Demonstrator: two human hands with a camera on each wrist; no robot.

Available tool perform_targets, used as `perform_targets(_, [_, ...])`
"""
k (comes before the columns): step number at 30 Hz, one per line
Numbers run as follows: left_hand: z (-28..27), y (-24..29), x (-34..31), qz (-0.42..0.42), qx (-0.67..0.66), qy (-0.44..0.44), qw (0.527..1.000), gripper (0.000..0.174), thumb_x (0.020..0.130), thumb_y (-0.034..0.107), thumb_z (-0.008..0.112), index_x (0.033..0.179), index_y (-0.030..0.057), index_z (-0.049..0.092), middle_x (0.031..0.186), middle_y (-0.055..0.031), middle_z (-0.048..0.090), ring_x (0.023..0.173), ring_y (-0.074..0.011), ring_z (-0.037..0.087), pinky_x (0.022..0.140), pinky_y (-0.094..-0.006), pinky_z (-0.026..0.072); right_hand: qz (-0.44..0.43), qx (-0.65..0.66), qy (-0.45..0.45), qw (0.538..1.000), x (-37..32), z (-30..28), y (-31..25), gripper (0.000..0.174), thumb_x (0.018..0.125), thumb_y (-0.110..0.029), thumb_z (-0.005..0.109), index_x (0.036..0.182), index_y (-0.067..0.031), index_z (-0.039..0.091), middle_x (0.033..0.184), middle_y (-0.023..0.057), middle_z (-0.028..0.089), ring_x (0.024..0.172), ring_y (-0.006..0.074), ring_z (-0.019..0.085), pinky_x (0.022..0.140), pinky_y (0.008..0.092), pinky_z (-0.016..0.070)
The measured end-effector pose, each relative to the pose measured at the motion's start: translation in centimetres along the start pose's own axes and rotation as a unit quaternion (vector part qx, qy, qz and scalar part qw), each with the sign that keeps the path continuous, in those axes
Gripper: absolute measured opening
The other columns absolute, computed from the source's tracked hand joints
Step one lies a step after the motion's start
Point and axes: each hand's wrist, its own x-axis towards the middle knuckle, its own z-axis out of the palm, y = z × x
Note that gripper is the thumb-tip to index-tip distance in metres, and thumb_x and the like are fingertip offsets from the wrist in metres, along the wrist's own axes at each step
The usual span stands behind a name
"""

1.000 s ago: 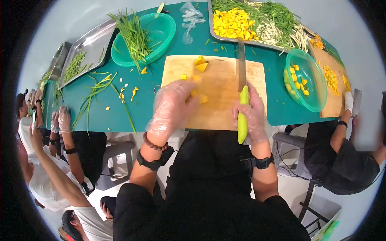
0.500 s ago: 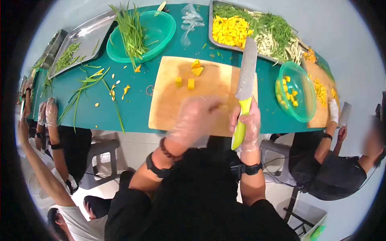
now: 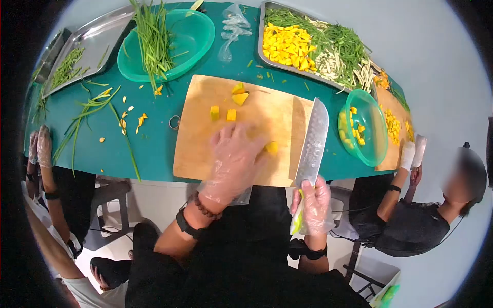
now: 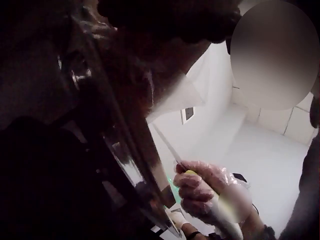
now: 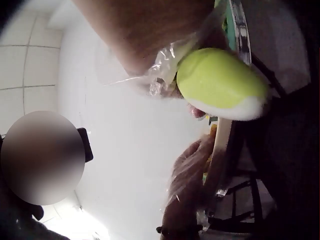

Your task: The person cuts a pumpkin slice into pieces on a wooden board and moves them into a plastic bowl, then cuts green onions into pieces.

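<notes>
In a clear glove, the right hand (image 3: 314, 206) grips the green handle (image 5: 220, 80) of a wide-bladed knife (image 3: 314, 138), its blade over the board's right edge. The gloved left hand (image 3: 233, 161) lies spread over the wooden cutting board (image 3: 197, 149), fingers extended and somewhat blurred. One yellow piece (image 3: 271, 148) is beside its right side. Two yellow cubes (image 3: 214, 113) sit just beyond its fingertips, with larger chunks (image 3: 240, 98) farther back. What lies under the palm is hidden. The left wrist view shows the right hand (image 4: 205, 192) closed round the handle.
Behind are a green bowl with long green stalks (image 3: 154, 46) and a tray of chopped vegetables (image 3: 287, 46). To the right stands a green bowl of yellow pieces (image 3: 377, 131). Loose stalks (image 3: 77, 123) lie at left; other people are at both sides.
The left hand has moved from the board's front middle to spread over it. The knife has come down and toward the body, still in the right hand. The whole view has shifted.
</notes>
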Motion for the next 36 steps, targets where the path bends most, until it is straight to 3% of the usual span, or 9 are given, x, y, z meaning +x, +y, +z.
perform_targets(4, [0.7, 0.2, -0.1, -0.006, -0.028, 0.010, 1.000, 0.039, 0.076, 0.022, 0.081, 0.114, 0.0208, 0.073, 0.121, -0.0071, 0.062, 0.110, -0.0353, 0.056, 0.091, -0.0514, 0.0431, 0.019, -0.184, 0.027, 0.982, -0.2, -0.1, -1.2, 0.018, 0.106, -0.018, 0.057, 0.112, -0.0024, 0.052, 0.069, 0.0027, 0.059, 0.053, 0.0075, 0.055, 0.047, 0.0256, 0.0462])
perform_targets(5, [0.5, 0.3, -0.2, -0.013, -0.038, 0.013, 0.999, 0.037, 0.076, 0.021, 0.080, 0.113, 0.0203, 0.073, 0.120, -0.0075, 0.062, 0.110, -0.0352, 0.056, 0.090, -0.0508, 0.0434, 0.019, -0.281, 0.040, 0.959, -0.2, -0.2, -1.7, 0.021, 0.104, -0.019, 0.059, 0.112, -0.0014, 0.051, 0.067, 0.0097, 0.063, 0.053, 0.0207, 0.063, 0.050, 0.0357, 0.0502])
perform_targets(8, [-0.5, -0.7, -0.8, 0.009, -0.049, -0.007, 0.999, 0.030, 0.077, 0.018, 0.079, 0.107, 0.0180, 0.074, 0.110, -0.0078, 0.064, 0.104, -0.0342, 0.058, 0.088, -0.0487, 0.0448, -0.118, -0.500, 0.010, 0.858, 0.1, -0.7, -1.9, 0.019, 0.105, -0.018, 0.058, 0.115, -0.0033, 0.052, 0.066, 0.0096, 0.059, 0.045, 0.0150, 0.053, 0.044, 0.0349, 0.0438])
perform_targets(9, [-0.8, -0.9, -1.0, 0.019, -0.054, -0.009, 0.998, 0.026, 0.078, 0.018, 0.077, 0.104, 0.0169, 0.073, 0.107, -0.0075, 0.063, 0.101, -0.0331, 0.058, 0.087, -0.0483, 0.0448, -0.181, -0.564, 0.003, 0.806, 0.2, -0.4, -2.4, 0.023, 0.103, -0.019, 0.061, 0.115, -0.0017, 0.053, 0.068, 0.0163, 0.063, 0.051, 0.0296, 0.062, 0.051, 0.0444, 0.0478])
perform_targets(13, [-1.9, -1.3, -1.3, 0.055, -0.034, -0.044, 0.997, 0.015, 0.080, 0.017, 0.072, 0.094, 0.0140, 0.071, 0.093, -0.0055, 0.061, 0.090, -0.0284, 0.059, 0.080, -0.0453, 0.0457, -0.151, -0.622, -0.081, 0.764, 1.3, 0.3, -3.5, 0.020, 0.101, -0.017, 0.061, 0.111, -0.0009, 0.054, 0.075, 0.0255, 0.066, 0.073, 0.0487, 0.065, 0.062, 0.0548, 0.0503])
perform_targets(16, [-1.9, -1.5, -1.4, 0.098, -0.003, -0.087, 0.991, 0.011, 0.080, 0.017, 0.071, 0.091, 0.0133, 0.070, 0.086, -0.0045, 0.060, 0.084, -0.0253, 0.059, 0.075, -0.0415, 0.0469, -0.200, -0.644, -0.085, 0.733, 1.7, 0.2, -3.9, 0.018, 0.102, -0.020, 0.058, 0.105, -0.0024, 0.058, 0.063, 0.0232, 0.061, 0.059, 0.0451, 0.063, 0.055, 0.0549, 0.0496])
perform_targets(22, [-1.4, -1.6, -1.6, 0.131, -0.014, -0.096, 0.987, 0.019, 0.081, 0.014, 0.070, 0.099, 0.0128, 0.075, 0.081, -0.0031, 0.059, 0.081, -0.0229, 0.059, 0.073, -0.0382, 0.0476, -0.163, -0.691, -0.136, 0.691, 2.0, 0.1, -5.0, 0.017, 0.101, -0.015, 0.060, 0.107, 0.0002, 0.055, 0.068, 0.0253, 0.063, 0.066, 0.0475, 0.065, 0.058, 0.0548, 0.0499])
perform_targets(25, [-1.9, -1.6, -1.5, 0.132, -0.038, -0.090, 0.986, 0.025, 0.082, 0.014, 0.069, 0.106, 0.0109, 0.075, 0.082, -0.0042, 0.058, 0.082, -0.0225, 0.059, 0.074, -0.0373, 0.0478, -0.212, -0.675, -0.129, 0.695, 2.2, 0.2, -4.7, 0.015, 0.102, -0.017, 0.059, 0.099, -0.0021, 0.055, 0.056, 0.0193, 0.057, 0.052, 0.0411, 0.062, 0.051, 0.0516, 0.0497])
perform_targets(36, [-2.0, -1.3, -1.4, 0.112, -0.017, -0.129, 0.985, 0.032, 0.085, 0.016, 0.068, 0.115, 0.0101, 0.075, 0.086, -0.0062, 0.058, 0.088, -0.0234, 0.058, 0.079, -0.0389, 0.0470, -0.151, -0.706, -0.164, 0.672, 2.6, 0.8, -6.0, 0.020, 0.104, -0.020, 0.056, 0.099, -0.0013, 0.053, 0.057, 0.0206, 0.057, 0.054, 0.0456, 0.061, 0.051, 0.0549, 0.0497])
